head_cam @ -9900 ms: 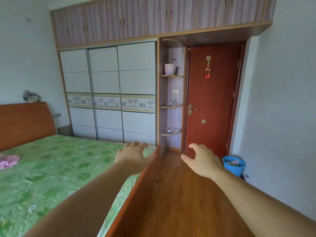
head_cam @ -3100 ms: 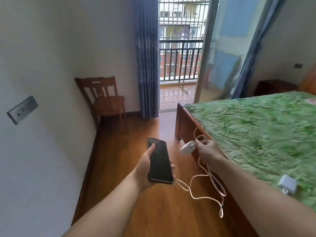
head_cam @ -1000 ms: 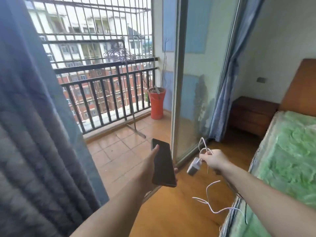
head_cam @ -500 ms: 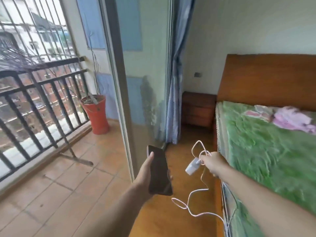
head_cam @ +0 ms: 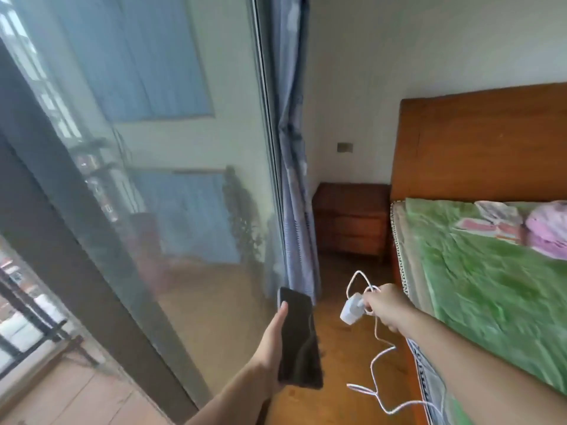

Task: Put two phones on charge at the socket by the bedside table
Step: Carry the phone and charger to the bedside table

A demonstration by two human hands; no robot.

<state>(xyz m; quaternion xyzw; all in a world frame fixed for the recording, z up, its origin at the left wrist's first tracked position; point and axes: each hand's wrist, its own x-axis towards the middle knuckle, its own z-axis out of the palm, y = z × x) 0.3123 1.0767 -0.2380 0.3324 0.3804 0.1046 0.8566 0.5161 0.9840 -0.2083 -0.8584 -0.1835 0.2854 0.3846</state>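
Note:
My left hand (head_cam: 271, 342) grips a black phone (head_cam: 299, 338), screen facing up, low in the middle of the view. My right hand (head_cam: 385, 306) pinches a white charger plug (head_cam: 349, 309); its white cable (head_cam: 379, 363) loops above my fingers and dangles down to the floor. Ahead stands a dark wooden bedside table (head_cam: 351, 223) between the curtain and the bed. A small wall socket (head_cam: 345, 147) sits on the white wall above it. A second phone is not in sight.
A glass sliding door (head_cam: 153, 179) runs along the left, with a blue curtain (head_cam: 294, 148) at its far end. The bed (head_cam: 491, 286) with green cover and wooden headboard (head_cam: 478, 142) fills the right. A narrow strip of wooden floor (head_cam: 340, 348) leads to the bedside table.
The view has swung right and moved forward along the bed's side; the bedside table and socket are nearer and more central. Both hands keep their hold on the phone and charger.

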